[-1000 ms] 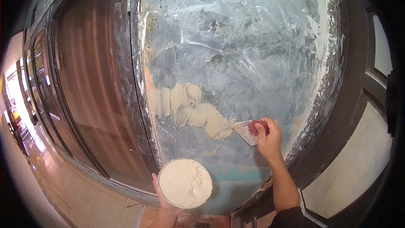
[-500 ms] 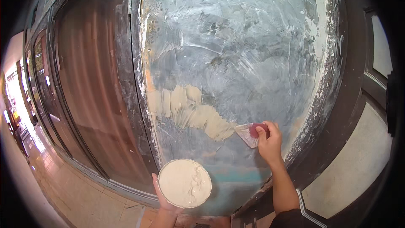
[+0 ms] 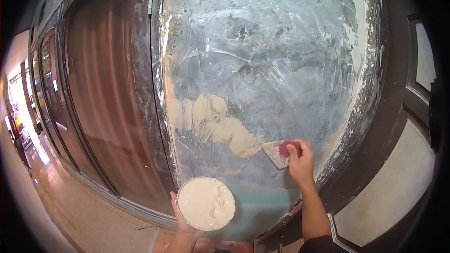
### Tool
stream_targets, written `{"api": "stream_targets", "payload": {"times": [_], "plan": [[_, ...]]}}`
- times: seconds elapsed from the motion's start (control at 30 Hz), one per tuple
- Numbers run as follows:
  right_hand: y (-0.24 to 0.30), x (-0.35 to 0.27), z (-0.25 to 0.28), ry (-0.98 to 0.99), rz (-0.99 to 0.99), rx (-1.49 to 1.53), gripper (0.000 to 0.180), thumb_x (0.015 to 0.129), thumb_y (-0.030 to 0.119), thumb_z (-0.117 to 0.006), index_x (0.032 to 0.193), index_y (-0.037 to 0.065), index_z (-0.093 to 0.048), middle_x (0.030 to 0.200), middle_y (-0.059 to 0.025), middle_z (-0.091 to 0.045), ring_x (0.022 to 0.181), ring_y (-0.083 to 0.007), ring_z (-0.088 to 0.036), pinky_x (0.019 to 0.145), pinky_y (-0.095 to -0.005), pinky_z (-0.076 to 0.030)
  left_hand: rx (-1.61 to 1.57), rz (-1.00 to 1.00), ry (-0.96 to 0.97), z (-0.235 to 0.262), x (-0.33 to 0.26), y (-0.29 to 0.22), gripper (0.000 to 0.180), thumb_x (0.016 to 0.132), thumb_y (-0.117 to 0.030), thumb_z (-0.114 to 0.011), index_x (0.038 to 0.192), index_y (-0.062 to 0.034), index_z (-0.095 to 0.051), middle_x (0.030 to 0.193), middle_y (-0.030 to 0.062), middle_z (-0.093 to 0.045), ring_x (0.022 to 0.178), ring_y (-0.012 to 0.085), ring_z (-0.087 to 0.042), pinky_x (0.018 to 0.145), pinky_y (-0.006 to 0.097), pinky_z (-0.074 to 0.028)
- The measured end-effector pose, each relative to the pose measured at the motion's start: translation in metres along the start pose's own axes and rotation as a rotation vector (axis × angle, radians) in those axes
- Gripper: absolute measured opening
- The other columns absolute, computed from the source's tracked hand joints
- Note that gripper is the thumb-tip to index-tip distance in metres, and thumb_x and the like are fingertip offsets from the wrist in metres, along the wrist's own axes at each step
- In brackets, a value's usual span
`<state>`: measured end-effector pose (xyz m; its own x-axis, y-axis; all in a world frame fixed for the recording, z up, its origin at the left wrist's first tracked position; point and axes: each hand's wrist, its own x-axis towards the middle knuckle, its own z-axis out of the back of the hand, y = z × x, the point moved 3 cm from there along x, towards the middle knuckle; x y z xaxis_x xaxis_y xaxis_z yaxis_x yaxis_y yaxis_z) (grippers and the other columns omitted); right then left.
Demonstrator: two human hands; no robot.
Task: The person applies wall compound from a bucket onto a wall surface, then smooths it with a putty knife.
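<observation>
My right hand (image 3: 301, 161) grips a putty knife (image 3: 277, 152) with a red handle. Its metal blade lies against a grey-blue wall panel (image 3: 262, 65), at the right end of a band of cream filler (image 3: 215, 124). My left hand (image 3: 183, 222) holds up a round tub of cream putty (image 3: 206, 203) from below, lower left of the knife and close to the bottom of the panel.
A brown wooden door (image 3: 103, 93) with dark frames stands left of the panel. Dark framing (image 3: 389, 126) and a pale panel (image 3: 393, 192) lie to the right. A tiled floor (image 3: 79, 215) runs along the lower left toward a bright corridor.
The putty knife and my right hand have shifted slightly lower along the end of the filler band. The tub stays where it was.
</observation>
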<state>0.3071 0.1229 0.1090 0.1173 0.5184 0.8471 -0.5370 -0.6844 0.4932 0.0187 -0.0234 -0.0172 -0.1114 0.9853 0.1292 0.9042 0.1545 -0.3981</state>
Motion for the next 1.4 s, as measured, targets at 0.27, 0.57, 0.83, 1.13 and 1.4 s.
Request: {"api": "stream_targets", "payload": {"times": [0.27,0.57,0.83,1.13,1.4], "plan": [[0.002,-0.018,-0.033,0.196,0.082,-0.107,0.02,0.091,0.02,-0.075,0.104,0.005,-0.07,0.1,-0.0101,-0.071,0.094,-0.0322,-0.061,0.084,-0.0424,-0.042,-0.029,0.018,-0.011,-0.004,0.002,0.002,0.091,0.095,-0.082,-0.03,0.148,-0.0107,-0.051,0.146,0.0143,-0.056,0.129,0.0397,-0.058,0.105,0.058,-0.05],[0.001,-0.001,-0.009,0.018,-0.043,0.033,0.02,0.093,0.016,-0.074,0.105,0.0,-0.069,0.094,-0.0166,-0.068,0.088,-0.034,-0.062,0.078,-0.0426,-0.048,0.009,-0.002,0.016,0.0,0.001,0.001,0.091,0.095,-0.082,-0.03,0.148,-0.011,-0.051,0.145,0.0145,-0.057,0.128,0.0399,-0.058,0.105,0.058,-0.05],[0.003,-0.005,-0.033,0.119,0.074,-0.061,0.02,0.092,0.018,-0.073,0.105,0.002,-0.069,0.097,-0.0111,-0.071,0.093,-0.033,-0.061,0.085,-0.0436,-0.043,0.028,0.008,-0.022,-0.008,0.003,0.003,0.09,0.096,-0.081,-0.03,0.147,-0.0109,-0.051,0.145,0.0142,-0.057,0.128,0.0382,-0.058,0.107,0.056,-0.049],[0.001,-0.014,-0.016,0.096,0.037,-0.002,0.02,0.091,0.017,-0.075,0.103,0.001,-0.069,0.094,-0.0134,-0.071,0.091,-0.0333,-0.062,0.082,-0.0434,-0.045,0.04,-0.004,-0.009,-0.004,0.004,0.006,0.09,0.096,-0.081,-0.029,0.148,-0.0102,-0.05,0.146,0.0143,-0.057,0.129,0.0384,-0.058,0.107,0.056,-0.048],[-0.003,0.002,-0.015,0.024,0.026,-0.024,0.02,0.091,0.017,-0.075,0.103,0.002,-0.069,0.095,-0.012,-0.07,0.093,-0.0327,-0.062,0.084,-0.0429,-0.044,0.049,0.006,-0.021,-0.009,0.003,0.008,0.091,0.096,-0.081,-0.029,0.148,-0.0097,-0.051,0.145,0.0148,-0.057,0.129,0.0386,-0.058,0.107,0.056,-0.048]]}}
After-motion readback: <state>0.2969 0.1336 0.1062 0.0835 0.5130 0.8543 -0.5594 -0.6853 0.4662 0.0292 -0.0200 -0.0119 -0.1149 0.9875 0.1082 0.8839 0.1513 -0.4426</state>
